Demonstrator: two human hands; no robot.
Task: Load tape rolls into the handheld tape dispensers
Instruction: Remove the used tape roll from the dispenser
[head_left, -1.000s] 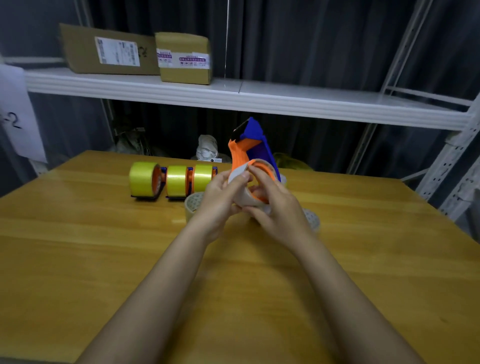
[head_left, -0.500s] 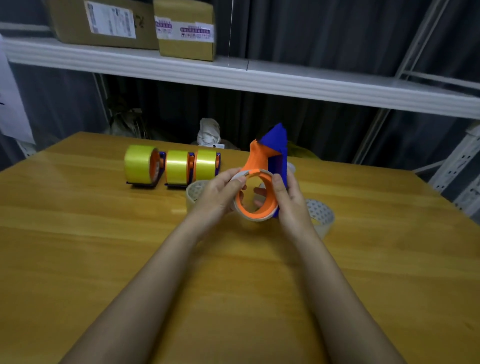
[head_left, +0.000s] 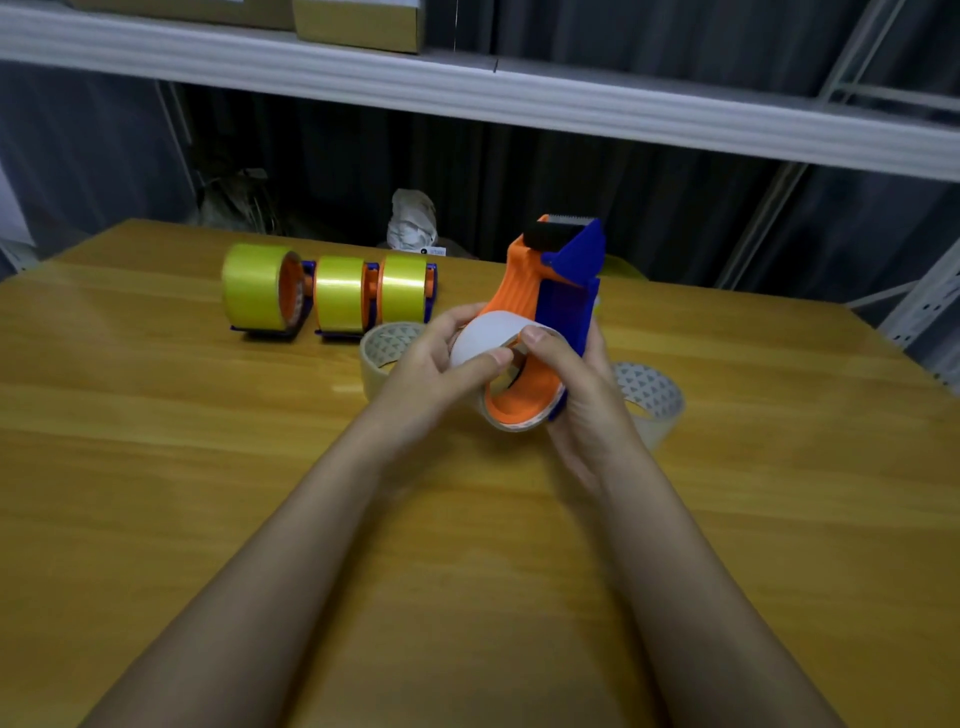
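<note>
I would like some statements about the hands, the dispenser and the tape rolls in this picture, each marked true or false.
1. Both hands hold the orange-and-blue dispenser above the table. True.
2. The left hand rests flat on the table. False: it grips the clear tape roll on the dispenser.
3. Three dispensers loaded with yellow tape stand at the back left. True.
4. The right hand is empty. False: it grips the dispenser.
5. No loose rolls lie on the table. False: one loose roll lies beside the right hand, another behind the left.

Glossy yellow tape rolls, plastic orange-blue dispenser, smooth varnished wood table
</note>
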